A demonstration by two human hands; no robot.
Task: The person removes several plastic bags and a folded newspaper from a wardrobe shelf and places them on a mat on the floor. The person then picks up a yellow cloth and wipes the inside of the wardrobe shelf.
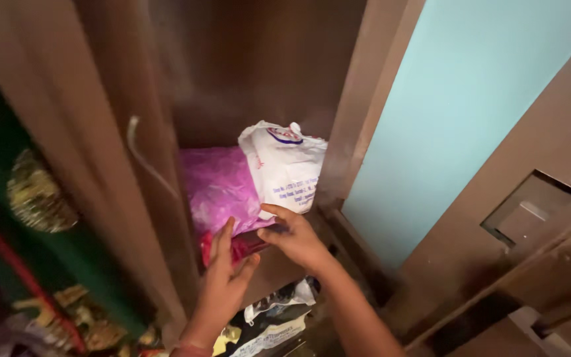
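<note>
Both hands (259,248) press a red packet (236,248) at the shelf edge (279,264).

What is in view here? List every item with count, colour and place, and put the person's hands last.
pink plastic bag: one, pink, on the cupboard shelf, left of the white bag
white plastic bag: one, white with blue print, on the same shelf, right side
red packet: one, red, at the shelf's front edge under the pink bag
cupboard: one, brown wood, open, centre
door handle: one, pale metal, on the left door
printed bags: a few, white and black, on the level below
green cloth with gold trim: one, far left
wall: pale blue, right
left hand: one, fingers on the red packet
right hand: one, touching the pink bag's lower edge
</note>
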